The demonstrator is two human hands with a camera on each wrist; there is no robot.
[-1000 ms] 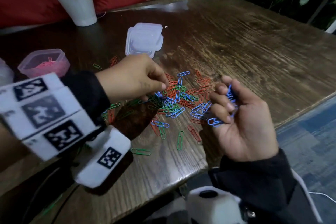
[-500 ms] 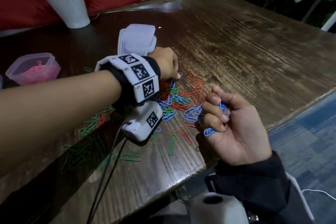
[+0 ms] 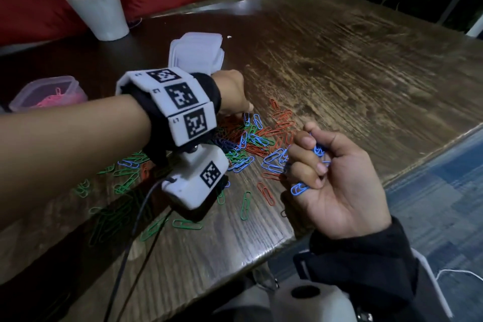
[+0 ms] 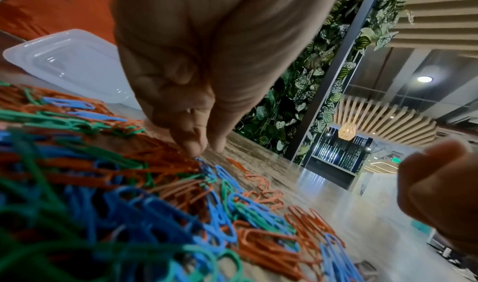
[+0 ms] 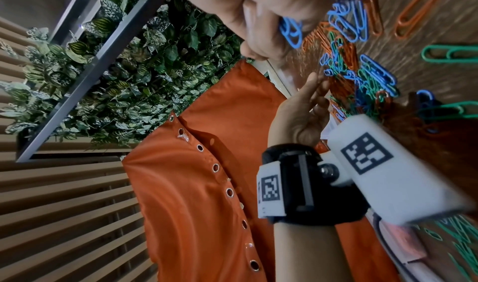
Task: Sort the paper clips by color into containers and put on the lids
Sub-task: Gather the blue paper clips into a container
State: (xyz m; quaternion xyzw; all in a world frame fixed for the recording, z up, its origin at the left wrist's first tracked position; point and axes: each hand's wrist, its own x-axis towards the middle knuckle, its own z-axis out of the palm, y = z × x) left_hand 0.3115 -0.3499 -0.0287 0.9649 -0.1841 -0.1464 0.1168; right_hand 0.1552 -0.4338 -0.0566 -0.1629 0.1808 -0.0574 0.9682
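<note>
one open container (image 3: 47, 91) holds pink clips (image 3: 56, 98) — lids (image 3: 197, 51) stacked apart.

Wrist band (image 3: 180, 102) on the left forearm: square black-and-white coded markers; tiny characters beside them, too small to read. No other legible text.

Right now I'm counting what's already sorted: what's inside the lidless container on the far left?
Pink paper clips lie inside the container. The forearm covers its near wall, so the bottom and the count stay unseen.
</note>
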